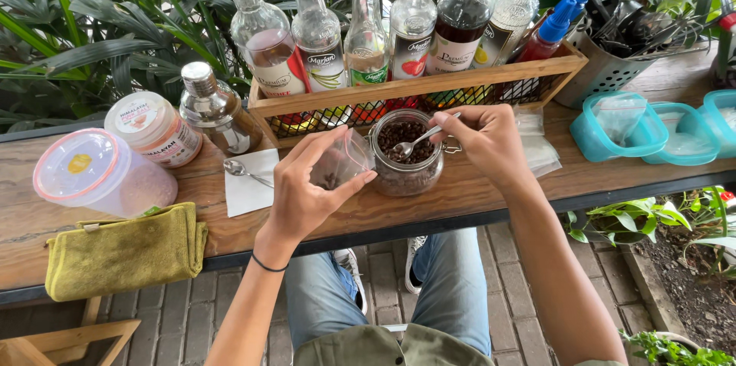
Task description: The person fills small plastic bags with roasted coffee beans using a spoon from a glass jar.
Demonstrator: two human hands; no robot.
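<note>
Spoon (418,141) in coffee-bean jar (406,153)

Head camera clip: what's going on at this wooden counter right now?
A seated person works at a wooden counter. The right hand holds a spoon dipped into an open glass jar of coffee beans. The left hand holds a small clear plastic bag open beside the jar, with a few beans already inside. Behind them stands a wooden crate of syrup bottles. A folded green cloth and another spoon on a white napkin lie to the left.
</note>
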